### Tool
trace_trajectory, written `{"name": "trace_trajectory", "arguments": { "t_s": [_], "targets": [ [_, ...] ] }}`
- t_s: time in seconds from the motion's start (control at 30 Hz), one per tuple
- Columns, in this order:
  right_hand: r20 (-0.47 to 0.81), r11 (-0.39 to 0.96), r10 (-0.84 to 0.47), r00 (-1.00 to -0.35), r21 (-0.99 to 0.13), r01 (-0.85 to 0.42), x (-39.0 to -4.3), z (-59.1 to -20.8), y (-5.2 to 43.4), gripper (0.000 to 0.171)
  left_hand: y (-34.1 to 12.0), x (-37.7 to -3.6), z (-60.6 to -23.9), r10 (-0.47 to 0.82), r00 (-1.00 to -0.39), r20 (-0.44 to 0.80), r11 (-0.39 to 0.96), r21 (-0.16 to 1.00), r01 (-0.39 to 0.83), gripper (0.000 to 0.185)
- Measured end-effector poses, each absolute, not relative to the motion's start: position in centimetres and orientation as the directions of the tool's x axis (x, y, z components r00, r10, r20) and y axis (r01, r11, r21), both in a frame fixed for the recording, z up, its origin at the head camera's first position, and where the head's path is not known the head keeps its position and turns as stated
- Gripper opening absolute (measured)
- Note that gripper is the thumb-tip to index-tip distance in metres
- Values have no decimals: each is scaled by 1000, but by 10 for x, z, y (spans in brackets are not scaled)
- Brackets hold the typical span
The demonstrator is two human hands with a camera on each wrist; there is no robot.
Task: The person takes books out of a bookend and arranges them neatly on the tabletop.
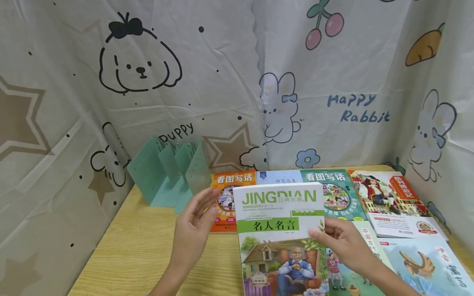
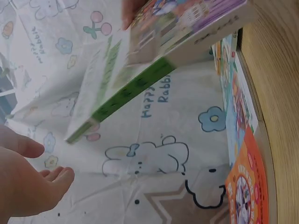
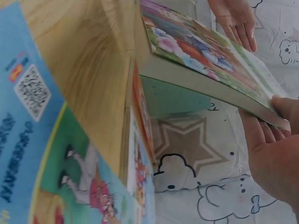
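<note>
A thick white-and-green book (image 1: pixel 281 238) with a house and a seated person on its cover stands raised before me. My right hand (image 1: pixel 346 242) grips it by the right edge, thumb on the front cover and fingers behind, as the right wrist view shows on the book (image 3: pixel 205 60). To the left of the book is my left hand (image 1: pixel 194 230), fingers loosely bent and nothing in them. In the left wrist view that hand (image 2: pixel 35 182) is apart from the book's green spine (image 2: pixel 135 88).
A mint-green bookend rack (image 1: pixel 170 172) stands at the back left of the wooden table (image 1: pixel 140 242). Behind the held book lie an orange book (image 1: pixel 222 222), a teal book (image 1: pixel 352 201) and several others. A printed curtain (image 1: pixel 222 61) hangs behind and at both sides.
</note>
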State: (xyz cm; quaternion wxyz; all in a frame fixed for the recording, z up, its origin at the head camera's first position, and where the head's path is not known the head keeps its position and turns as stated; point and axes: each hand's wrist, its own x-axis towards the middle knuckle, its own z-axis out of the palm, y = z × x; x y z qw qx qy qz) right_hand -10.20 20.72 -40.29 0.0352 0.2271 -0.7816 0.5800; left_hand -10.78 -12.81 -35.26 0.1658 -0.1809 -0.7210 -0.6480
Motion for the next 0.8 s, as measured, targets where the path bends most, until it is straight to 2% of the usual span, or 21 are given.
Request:
{"name": "trace_trajectory", "arguments": {
  "t_s": [0.27, 0.4, 0.53, 0.8],
  "targets": [
    [146, 199, -364, -920, -953, -230, -104, -417, 215, 27, -137, -109, -356, 19, -901, 434, 114, 894, 433, 41],
    [75, 192, -333, -940, -971, -146, -102, -427, 216, 24, -139, -110, -356, 25, -897, 441, 108, 891, 440, 42],
    [0, 203, -292, -956, -977, -63, -101, -436, 218, 46, -139, -110, -355, 32, -896, 443, 98, 891, 444, 43],
    [-186, 213, -259, -948, -968, 131, -109, -447, 223, 47, -140, -108, -352, 25, -886, 463, 98, 881, 463, 42]
  ]
}}
